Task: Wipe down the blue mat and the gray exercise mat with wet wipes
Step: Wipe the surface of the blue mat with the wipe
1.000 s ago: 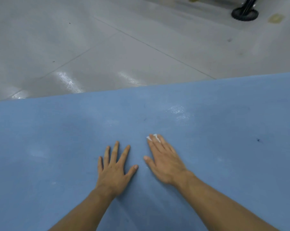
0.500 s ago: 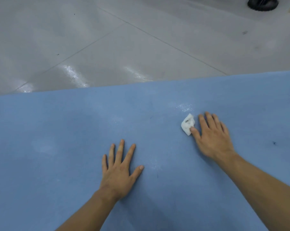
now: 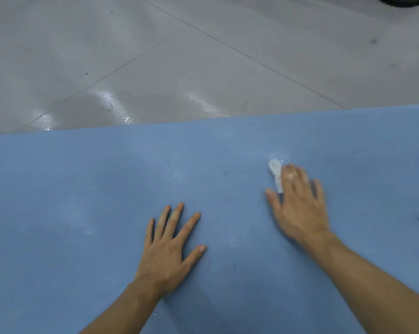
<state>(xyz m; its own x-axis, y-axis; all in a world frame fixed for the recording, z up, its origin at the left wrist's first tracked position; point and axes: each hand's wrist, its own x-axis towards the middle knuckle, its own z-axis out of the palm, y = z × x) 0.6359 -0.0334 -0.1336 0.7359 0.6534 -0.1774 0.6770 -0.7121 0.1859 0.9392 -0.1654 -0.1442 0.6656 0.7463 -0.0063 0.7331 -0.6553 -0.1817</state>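
A gray tiled floor (image 3: 155, 56) with glossy patches lay beyond the far edge of the blue mat (image 3: 83, 213), which filled the lower half of the view. The rim of a dark round object (image 3: 401, 0) showed at the top right corner, well apart from the mat. A few small dark specks marked the mat.

The left hand (image 3: 167, 249) lay palm down on the mat, fingers straight and spread, holding nothing. The right hand (image 3: 300, 208), somewhat blurred, lay palm down farther out, its straight fingers pressing a small crumpled white wipe (image 3: 276, 173) onto the mat. The wipe stuck out past the forefinger, just beside a faint wet sheen.
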